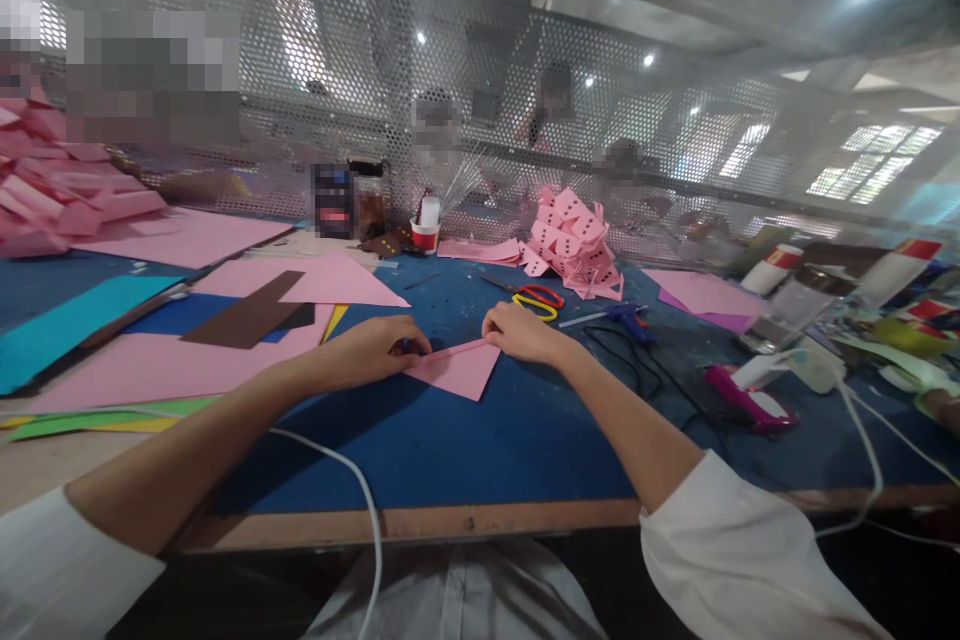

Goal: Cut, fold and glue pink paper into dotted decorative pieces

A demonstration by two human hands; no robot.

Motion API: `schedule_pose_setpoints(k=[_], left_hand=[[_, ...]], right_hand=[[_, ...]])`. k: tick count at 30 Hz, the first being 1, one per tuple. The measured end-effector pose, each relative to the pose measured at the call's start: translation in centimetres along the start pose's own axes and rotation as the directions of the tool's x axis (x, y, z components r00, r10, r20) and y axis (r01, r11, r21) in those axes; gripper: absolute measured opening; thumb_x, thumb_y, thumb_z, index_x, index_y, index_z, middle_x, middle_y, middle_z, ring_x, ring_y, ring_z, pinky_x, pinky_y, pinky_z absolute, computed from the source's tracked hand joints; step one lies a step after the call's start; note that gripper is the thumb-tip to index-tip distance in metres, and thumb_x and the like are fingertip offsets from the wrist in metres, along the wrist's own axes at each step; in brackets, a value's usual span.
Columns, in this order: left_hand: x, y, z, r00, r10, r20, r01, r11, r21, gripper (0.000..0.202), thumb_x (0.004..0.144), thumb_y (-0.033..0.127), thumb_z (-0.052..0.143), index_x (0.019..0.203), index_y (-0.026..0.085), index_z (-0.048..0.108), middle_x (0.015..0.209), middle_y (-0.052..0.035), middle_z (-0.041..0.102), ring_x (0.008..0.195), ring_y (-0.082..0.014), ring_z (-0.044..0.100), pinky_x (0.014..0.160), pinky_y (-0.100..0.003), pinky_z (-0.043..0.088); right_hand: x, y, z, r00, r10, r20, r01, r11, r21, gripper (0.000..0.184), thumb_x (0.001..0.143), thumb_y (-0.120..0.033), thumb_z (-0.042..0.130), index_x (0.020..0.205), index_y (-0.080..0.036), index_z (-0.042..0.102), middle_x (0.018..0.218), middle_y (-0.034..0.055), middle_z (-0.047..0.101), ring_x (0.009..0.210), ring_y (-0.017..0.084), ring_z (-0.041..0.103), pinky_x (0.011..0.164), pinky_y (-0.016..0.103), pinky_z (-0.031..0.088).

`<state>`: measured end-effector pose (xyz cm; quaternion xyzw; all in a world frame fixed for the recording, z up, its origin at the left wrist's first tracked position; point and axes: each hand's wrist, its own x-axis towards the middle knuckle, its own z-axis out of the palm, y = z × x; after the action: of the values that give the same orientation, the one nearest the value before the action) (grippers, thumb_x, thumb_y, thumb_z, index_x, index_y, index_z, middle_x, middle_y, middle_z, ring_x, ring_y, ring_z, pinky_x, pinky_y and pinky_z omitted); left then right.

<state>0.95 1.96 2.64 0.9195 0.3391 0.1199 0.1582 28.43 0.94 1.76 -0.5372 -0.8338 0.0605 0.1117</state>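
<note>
Pink paper, its far edge (ends hidden) between both hands

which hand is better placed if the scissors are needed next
Probably the right hand: the scissors lie just beyond it, handles nearest, while the left hand is farther away. Both hands hold the pink sheet, so the right would have to let go first.

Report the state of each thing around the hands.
Pink sheet: held, far edge turned over
Left hand: pinching sheet's left end
Right hand: pinching sheet's right end
Scissors: lying flat, blade opening unclear
Blue glue gun: lying down
Paper cup: upright
Dotted pink pieces: heaped
Brown strip: flat
</note>
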Motion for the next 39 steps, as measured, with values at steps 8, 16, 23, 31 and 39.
schedule_pose_setpoints(k=[8, 16, 23, 31, 39], left_hand=[[0.1, -0.4, 0.2, 0.995, -0.101, -0.027, 0.097, 0.989, -0.116, 0.022, 0.080, 0.032, 0.056, 0.094, 0.022, 0.070, 0.088, -0.0009, 0.071, 0.078, -0.0177, 0.063, 0.069, -0.025, 0.046], [0.4, -0.8, -0.4, 0.972, -0.188, -0.144, 0.167, 0.975, -0.147, 0.027, 0.082, 0.030, 0.051, 0.101, 0.022, 0.069, 0.094, -0.0026, 0.072, 0.085, -0.0203, 0.065, 0.074, -0.028, 0.047], [0.4, -1.0, 0.0, 0.965, -0.174, -0.196, 0.149, 0.979, -0.135, 0.033, 0.083, 0.023, 0.046, 0.106, 0.021, 0.069, 0.105, -0.0046, 0.071, 0.090, -0.0208, 0.064, 0.077, -0.030, 0.048], [0.3, -0.2, -0.5, 0.969, -0.177, -0.171, 0.156, 0.979, -0.131, 0.028, 0.085, 0.030, 0.049, 0.100, 0.020, 0.070, 0.094, -0.0042, 0.072, 0.082, -0.0208, 0.064, 0.070, -0.029, 0.046], [0.3, -0.6, -0.6, 0.965, -0.214, -0.151, 0.191, 0.970, -0.149, 0.025, 0.083, 0.034, 0.051, 0.093, 0.020, 0.070, 0.086, -0.0021, 0.073, 0.082, -0.0199, 0.065, 0.071, -0.027, 0.046]], right_hand=[[-0.4, -0.5, -0.7, 0.999, 0.007, -0.034, -0.005, 0.998, 0.057, 0.011, 0.088, -0.015, 0.051, 0.088, -0.019, 0.061, 0.094, 0.0047, 0.066, 0.084, 0.016, 0.057, 0.071, 0.026, 0.037], [-0.2, -0.1, -0.8, 0.995, -0.014, -0.096, 0.028, 0.989, 0.145, 0.017, 0.091, -0.014, 0.047, 0.097, -0.018, 0.063, 0.103, 0.0050, 0.063, 0.093, 0.014, 0.057, 0.081, 0.024, 0.039], [-0.3, -0.1, -0.9, 0.994, -0.029, -0.106, 0.046, 0.986, 0.159, 0.019, 0.092, -0.015, 0.049, 0.095, -0.019, 0.068, 0.099, 0.0048, 0.062, 0.090, 0.014, 0.057, 0.082, 0.025, 0.039], [-0.3, -0.1, -1.0, 0.992, -0.023, -0.122, 0.043, 0.986, 0.162, 0.018, 0.092, -0.016, 0.051, 0.096, -0.019, 0.068, 0.098, 0.0048, 0.063, 0.089, 0.014, 0.057, 0.081, 0.025, 0.039], [-0.6, -0.5, -1.1, 0.993, -0.043, -0.113, 0.064, 0.980, 0.190, 0.018, 0.092, -0.016, 0.050, 0.095, -0.019, 0.068, 0.099, 0.0043, 0.065, 0.089, 0.014, 0.058, 0.079, 0.025, 0.039]])
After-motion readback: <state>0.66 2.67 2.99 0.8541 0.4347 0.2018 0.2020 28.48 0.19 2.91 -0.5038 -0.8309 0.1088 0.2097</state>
